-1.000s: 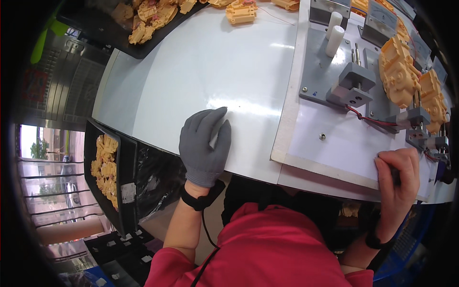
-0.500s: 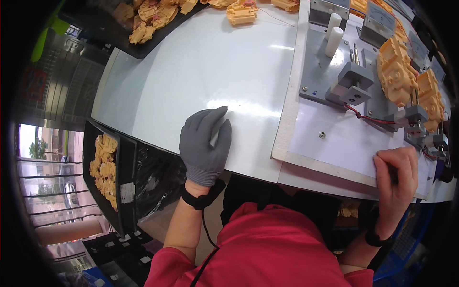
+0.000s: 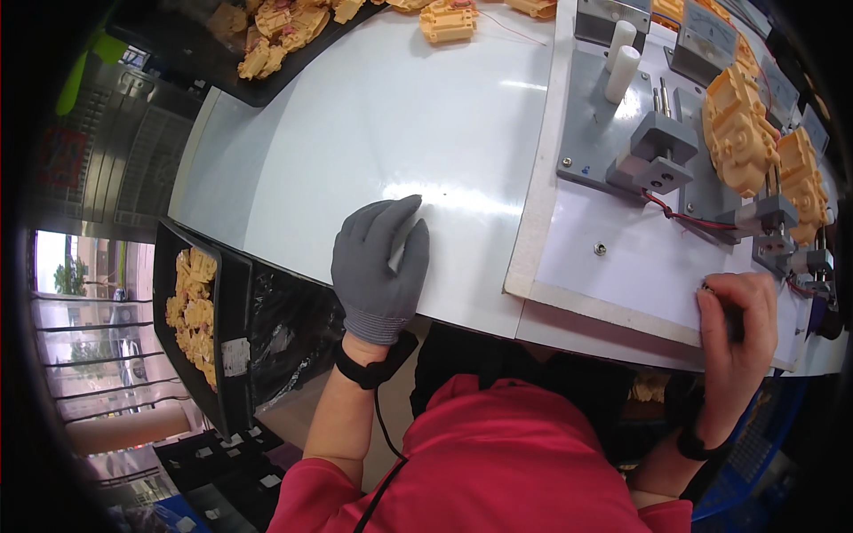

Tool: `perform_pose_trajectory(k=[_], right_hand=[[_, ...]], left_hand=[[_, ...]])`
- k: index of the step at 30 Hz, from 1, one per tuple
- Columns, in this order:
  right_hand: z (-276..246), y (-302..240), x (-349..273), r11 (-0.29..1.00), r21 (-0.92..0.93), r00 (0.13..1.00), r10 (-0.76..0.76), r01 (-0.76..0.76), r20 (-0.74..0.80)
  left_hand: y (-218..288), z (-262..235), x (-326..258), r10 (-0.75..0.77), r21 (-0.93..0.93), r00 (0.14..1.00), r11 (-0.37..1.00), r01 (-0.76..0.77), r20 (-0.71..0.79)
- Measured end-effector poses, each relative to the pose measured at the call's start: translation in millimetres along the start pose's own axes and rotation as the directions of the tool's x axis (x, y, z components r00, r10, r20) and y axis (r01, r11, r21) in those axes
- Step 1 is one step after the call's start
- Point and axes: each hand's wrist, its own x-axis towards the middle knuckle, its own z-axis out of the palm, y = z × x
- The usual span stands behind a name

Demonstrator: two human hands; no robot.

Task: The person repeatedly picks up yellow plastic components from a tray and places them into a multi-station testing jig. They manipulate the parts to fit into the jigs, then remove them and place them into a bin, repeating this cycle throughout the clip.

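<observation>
My left hand (image 3: 380, 262), in a grey knitted glove, rests on the white tabletop (image 3: 338, 160) near its front edge. Its fingers are bent, the thumb stands apart from them, and I see nothing held. My bare right hand (image 3: 739, 320) is at the front edge of the white test board (image 3: 569, 240). Thumb and forefinger close on a small metal toggle switch (image 3: 706, 287), of which only a bit shows. A similar toggle switch (image 3: 600, 250) stands uncovered farther left. Beyond the right hand, two orange plastic housings (image 3: 739, 133) sit on grey clamp fixtures (image 3: 662, 151).
Black trays of orange housings stand at the far left (image 3: 258, 91) and beside the table (image 3: 233, 329). A loose orange housing (image 3: 447, 22) with a thin wire lies at the back. Panel meters (image 3: 705, 40) and white pegs (image 3: 624, 75) rise from the board.
The right fingertips have shifted slightly, and a bit of the small switch now shows at them. My left hand has hardly moved.
</observation>
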Motion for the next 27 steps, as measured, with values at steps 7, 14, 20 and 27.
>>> perform_pose_trajectory(k=[7,14,20,27], right_hand=[[1.6,-0.3,0.6,1.0,-0.027,0.999,0.011,-0.011,-0.033],[2.0,1.9,0.8,0.999,-0.041,0.999,-0.012,0.011,-0.037],[0.8,1.4,0.9,0.998,-0.055,0.999,-0.032,0.03,-0.035],[1.4,-1.4,3.1,0.999,-0.047,0.999,-0.023,0.021,-0.033]], left_hand=[[-1.0,1.0,0.5,0.004,-0.007,1.0,1.0,-0.004,-0.006],[-1.6,0.2,0.0,0.004,0.001,1.0,1.0,-0.004,-0.007],[3.7,-3.7,2.2,0.015,-0.006,0.999,1.0,-0.014,0.031],[0.0,0.5,1.5,0.006,0.003,1.0,1.0,-0.006,-0.016]])
